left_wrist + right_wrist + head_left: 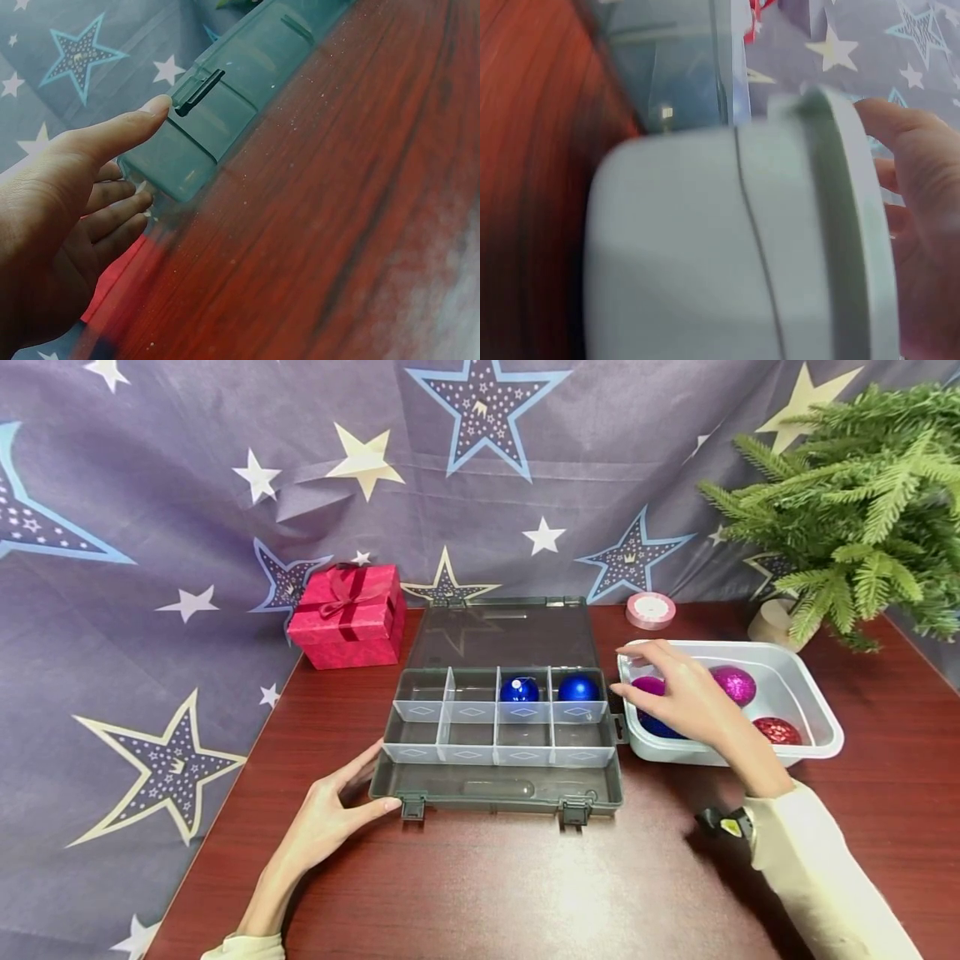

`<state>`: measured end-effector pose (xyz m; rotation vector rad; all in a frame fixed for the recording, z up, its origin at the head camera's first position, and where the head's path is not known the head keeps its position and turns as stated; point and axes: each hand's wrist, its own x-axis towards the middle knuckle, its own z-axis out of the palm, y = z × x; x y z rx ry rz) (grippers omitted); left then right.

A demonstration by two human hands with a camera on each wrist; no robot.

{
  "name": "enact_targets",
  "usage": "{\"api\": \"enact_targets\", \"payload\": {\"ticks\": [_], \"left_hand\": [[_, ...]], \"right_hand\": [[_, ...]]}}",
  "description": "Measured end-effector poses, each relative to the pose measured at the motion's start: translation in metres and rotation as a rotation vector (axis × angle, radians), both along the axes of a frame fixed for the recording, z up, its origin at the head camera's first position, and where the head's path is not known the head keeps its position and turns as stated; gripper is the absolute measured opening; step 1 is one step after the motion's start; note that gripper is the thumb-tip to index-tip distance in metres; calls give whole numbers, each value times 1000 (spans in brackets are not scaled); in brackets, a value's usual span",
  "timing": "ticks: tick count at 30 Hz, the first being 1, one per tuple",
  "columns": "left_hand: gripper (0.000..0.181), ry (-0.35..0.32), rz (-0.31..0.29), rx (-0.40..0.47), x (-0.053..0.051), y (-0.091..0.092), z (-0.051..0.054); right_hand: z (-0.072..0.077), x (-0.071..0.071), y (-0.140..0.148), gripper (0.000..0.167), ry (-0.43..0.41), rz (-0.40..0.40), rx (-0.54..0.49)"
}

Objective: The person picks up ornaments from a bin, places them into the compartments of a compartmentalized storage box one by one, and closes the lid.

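Observation:
A smoky plastic compartment box point(495, 781) lies with its lid point(510, 639) raised back. Two blue Christmas balls, one shiny point(519, 691) and one matte point(578, 689), sit in the two right compartments of its back row. My left hand point(322, 818) rests at the box's front left corner, thumb along the front and straight fingers by the left side. Over the left end of a white tub point(817, 727) hovers my right hand point(686, 693), fingers spread and holding nothing. Under and beside it lie a purple ball point(649, 685), a dark blue ball point(660, 727), a magenta ball point(733, 686) and a red ball point(777, 732).
A red gift box point(348, 618) with a bow stands at the back left. Behind the tub are a pink ribbon roll point(650, 611) and a small artificial tree point(862, 518). A star-patterned cloth point(225, 485) hangs behind the wooden table point(480, 877).

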<state>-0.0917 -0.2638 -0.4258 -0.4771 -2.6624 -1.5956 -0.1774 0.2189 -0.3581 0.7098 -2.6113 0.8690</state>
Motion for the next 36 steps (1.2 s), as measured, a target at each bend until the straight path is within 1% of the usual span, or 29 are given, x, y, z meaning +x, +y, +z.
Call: {"api": "enact_targets", "payload": {"ticks": [3,7,13,21,29,36], "left_hand": [[79,0,0,-1,0,0,0],[79,-4,1,0,0,0,0],[79,-9,0,7,0,-1,-1],[79,-6,-5,12,0,-1,-2],[80,0,-4,5,-1,-1,-1],[79,2,-7,2,-1,-1,-2]], "right_hand": [[0,4,14,48,8,-34,-9],[-1,9,34,51,-14,-83,-5],[-2,15,60,49,-4,-141,-3],[-5,19,89,47,-16,-192,-8],[-8,23,106,51,-109,-277,53],[-15,20,110,52,-128,-290,149]]}}
